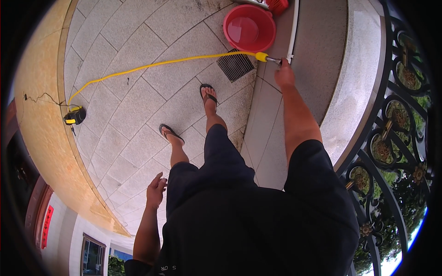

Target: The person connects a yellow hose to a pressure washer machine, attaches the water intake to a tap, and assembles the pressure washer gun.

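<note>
On the far right, my right hand (285, 75) is closed at a metal tap (275, 60) beside a white pipe (293, 34); the fingers partly hide the tap. A yellow connector (261, 56) joins the tap to a yellow hose (179, 60). That hose runs left across the paving to a small black and yellow machine (75, 115), which looks like a pressure washer. My left hand (155, 191) hangs by my thigh, fingers loosely bent and apart, holding nothing visible.
A red basin (250, 28) with water stands near a floor drain grate (235, 65). Something red (278, 6) lies behind it. A raised ledge (317, 60) and ornate metal railing (384, 149) border the right. A thin dark cord (43, 98) trails from the machine at the left wall.
</note>
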Motion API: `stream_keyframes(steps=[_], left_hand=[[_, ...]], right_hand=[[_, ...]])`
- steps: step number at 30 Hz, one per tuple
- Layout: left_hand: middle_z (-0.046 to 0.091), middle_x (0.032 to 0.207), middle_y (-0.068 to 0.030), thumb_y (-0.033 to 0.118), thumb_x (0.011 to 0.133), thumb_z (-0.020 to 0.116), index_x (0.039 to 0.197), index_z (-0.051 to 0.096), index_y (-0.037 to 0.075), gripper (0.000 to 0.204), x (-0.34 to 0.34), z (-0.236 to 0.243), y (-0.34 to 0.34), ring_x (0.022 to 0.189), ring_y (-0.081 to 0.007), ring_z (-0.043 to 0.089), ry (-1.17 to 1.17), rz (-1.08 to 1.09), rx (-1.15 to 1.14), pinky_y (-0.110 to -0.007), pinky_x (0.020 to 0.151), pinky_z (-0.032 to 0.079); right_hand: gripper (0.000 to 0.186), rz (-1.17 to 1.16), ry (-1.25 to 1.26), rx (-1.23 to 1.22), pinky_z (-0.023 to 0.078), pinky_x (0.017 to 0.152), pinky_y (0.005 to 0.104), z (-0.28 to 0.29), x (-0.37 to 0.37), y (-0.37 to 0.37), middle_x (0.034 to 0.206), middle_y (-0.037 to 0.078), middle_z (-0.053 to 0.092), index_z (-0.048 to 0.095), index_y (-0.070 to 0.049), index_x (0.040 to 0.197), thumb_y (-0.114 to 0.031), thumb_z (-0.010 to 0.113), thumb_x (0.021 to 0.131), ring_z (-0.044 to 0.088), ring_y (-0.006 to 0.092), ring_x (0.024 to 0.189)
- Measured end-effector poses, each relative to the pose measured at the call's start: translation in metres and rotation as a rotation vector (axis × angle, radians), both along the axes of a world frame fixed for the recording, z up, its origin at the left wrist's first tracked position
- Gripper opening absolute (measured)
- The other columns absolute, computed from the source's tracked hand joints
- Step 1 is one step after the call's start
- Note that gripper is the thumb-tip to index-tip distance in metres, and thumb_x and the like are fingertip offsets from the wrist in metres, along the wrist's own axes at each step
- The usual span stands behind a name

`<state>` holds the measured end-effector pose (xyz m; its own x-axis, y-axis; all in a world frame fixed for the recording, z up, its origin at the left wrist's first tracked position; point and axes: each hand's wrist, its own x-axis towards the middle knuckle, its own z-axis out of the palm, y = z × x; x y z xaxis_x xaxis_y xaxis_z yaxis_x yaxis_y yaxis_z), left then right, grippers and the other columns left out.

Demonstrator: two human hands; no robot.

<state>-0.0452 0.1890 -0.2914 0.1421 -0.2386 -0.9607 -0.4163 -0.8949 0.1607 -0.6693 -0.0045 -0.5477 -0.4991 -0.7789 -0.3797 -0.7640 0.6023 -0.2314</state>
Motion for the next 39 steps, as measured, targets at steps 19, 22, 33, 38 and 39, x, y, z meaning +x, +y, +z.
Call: stream_keyframes(steps=[19, 22, 33, 38, 39], left_hand=[[0.068, 0.115, -0.0116, 0.030, 0.100, 0.058, 0.146, 0.049, 0.004, 0.053, 0.004, -0.004, -0.001, 0.099, -0.0205, 0.067, -0.004, -0.024, 0.011, -0.033, 0.084, 0.054], [0.067, 0.112, -0.0084, 0.031, 0.099, 0.063, 0.143, 0.053, 0.007, 0.051, 0.002, -0.004, -0.002, 0.094, -0.0152, 0.064, -0.011, 0.025, 0.012, -0.029, 0.081, 0.051], [0.069, 0.110, -0.0087, 0.036, 0.099, 0.062, 0.143, 0.053, 0.007, 0.053, 0.002, -0.005, -0.009, 0.094, -0.0155, 0.064, -0.008, -0.004, 0.013, -0.029, 0.080, 0.052], [0.069, 0.110, -0.0080, 0.034, 0.100, 0.061, 0.143, 0.053, 0.007, 0.051, 0.004, -0.009, -0.010, 0.093, -0.0148, 0.065, 0.001, 0.001, 0.006, -0.029, 0.080, 0.051], [0.069, 0.109, -0.0077, 0.033, 0.100, 0.062, 0.142, 0.054, 0.007, 0.051, 0.004, -0.011, -0.009, 0.093, -0.0147, 0.065, 0.000, -0.002, 0.002, -0.028, 0.079, 0.051]], right_hand=[[0.052, 0.015, -0.056, 0.125, 0.053, 0.094, 0.0476, 0.006, -0.008, -0.003, 0.127, 0.023, 0.060, 0.050, -0.005, 0.135, -0.010, 0.068, 0.086, 0.062, 0.0395, 0.114], [0.046, 0.053, -0.012, 0.154, 0.053, 0.094, 0.0476, 0.014, -0.003, -0.008, 0.124, 0.024, 0.061, 0.052, -0.002, 0.129, -0.010, 0.070, 0.087, 0.062, 0.0400, 0.114], [0.042, 0.105, 0.029, 0.198, 0.052, 0.092, 0.0504, 0.009, -0.008, -0.008, 0.119, 0.026, 0.062, 0.052, -0.001, 0.120, -0.014, 0.072, 0.086, 0.061, 0.0431, 0.112], [0.042, 0.135, 0.033, 0.238, 0.052, 0.092, 0.0499, 0.013, -0.007, -0.010, 0.119, 0.026, 0.062, 0.052, -0.001, 0.120, -0.016, 0.072, 0.086, 0.062, 0.0427, 0.112], [0.042, 0.136, 0.034, 0.235, 0.052, 0.092, 0.0499, 0.013, -0.006, -0.011, 0.119, 0.026, 0.062, 0.052, -0.001, 0.120, -0.016, 0.072, 0.086, 0.062, 0.0427, 0.112]])
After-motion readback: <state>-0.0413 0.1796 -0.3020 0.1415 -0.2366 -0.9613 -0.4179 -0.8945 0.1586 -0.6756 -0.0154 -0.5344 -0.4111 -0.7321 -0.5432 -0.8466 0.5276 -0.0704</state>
